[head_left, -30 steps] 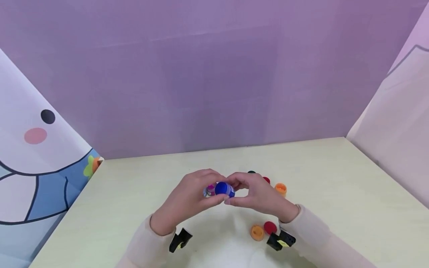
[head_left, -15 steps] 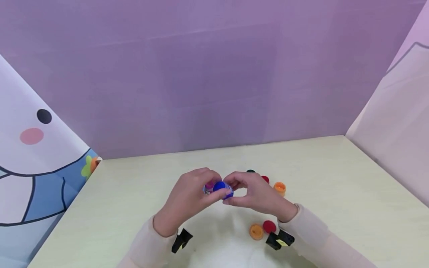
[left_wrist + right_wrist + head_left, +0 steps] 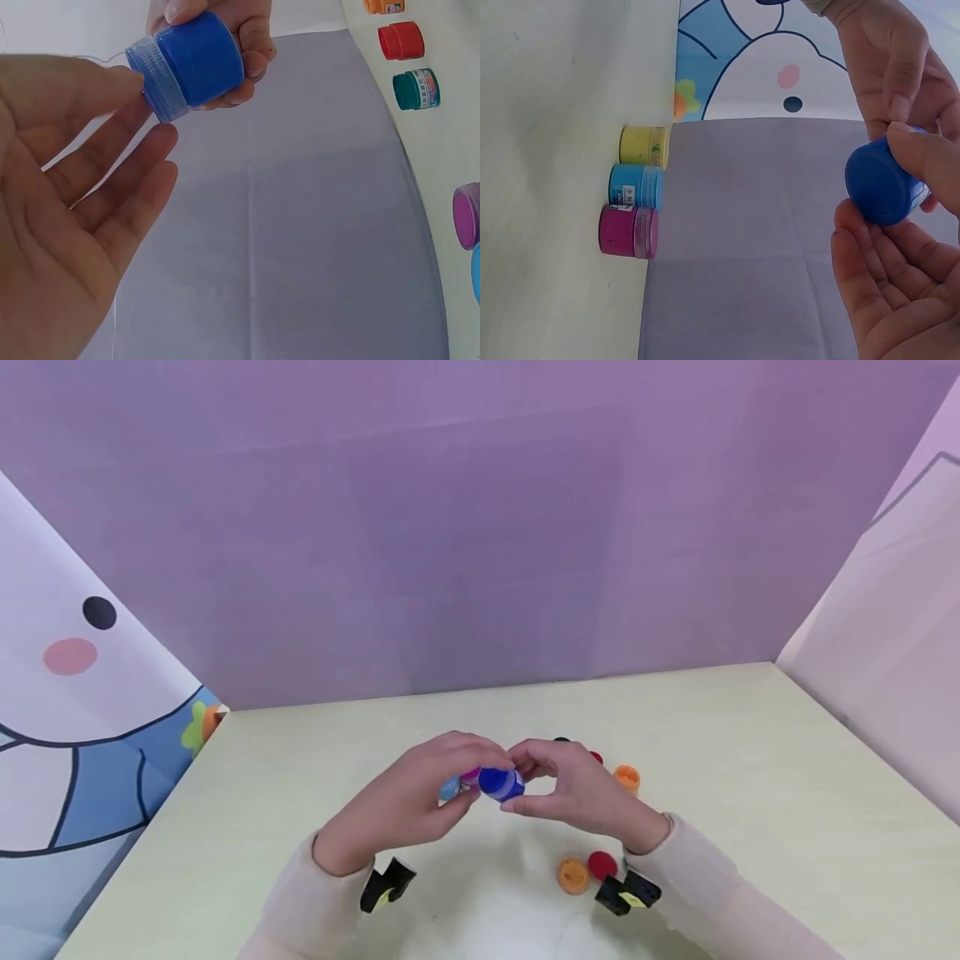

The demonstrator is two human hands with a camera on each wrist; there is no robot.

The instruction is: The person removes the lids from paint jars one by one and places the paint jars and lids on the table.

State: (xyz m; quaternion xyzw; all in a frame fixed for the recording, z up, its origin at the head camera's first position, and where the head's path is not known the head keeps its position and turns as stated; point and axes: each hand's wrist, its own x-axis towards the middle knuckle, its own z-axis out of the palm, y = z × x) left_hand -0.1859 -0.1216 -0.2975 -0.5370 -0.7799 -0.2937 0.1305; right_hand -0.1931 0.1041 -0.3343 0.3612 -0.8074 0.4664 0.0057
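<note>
A blue paint jar (image 3: 501, 784) is held up over the table, tilted on its side between two hands. My right hand (image 3: 581, 789) grips its body, with the thumb (image 3: 930, 154) on one side and fingers on the other. The jar's clear ridged lid (image 3: 157, 81) faces my left hand (image 3: 408, 797). The left fingers arch loosely over the jar. The left thumb lies at the jar's left end in the head view, no longer across it. In the left wrist view the left fingertips (image 3: 166, 136) are right at the lid's edge.
Yellow (image 3: 641, 145), light blue (image 3: 634, 185) and magenta (image 3: 619, 231) jars stand in a row on the table. Green (image 3: 416, 89), red (image 3: 401, 40) and orange (image 3: 385, 6) jars stand farther right. An orange lid (image 3: 573, 877) and a red lid (image 3: 603, 866) lie near the right wrist.
The left thumb has slid off the blue jar to its left, and the left wrist has swung outward. The right hand still grips the jar in nearly the same place.
</note>
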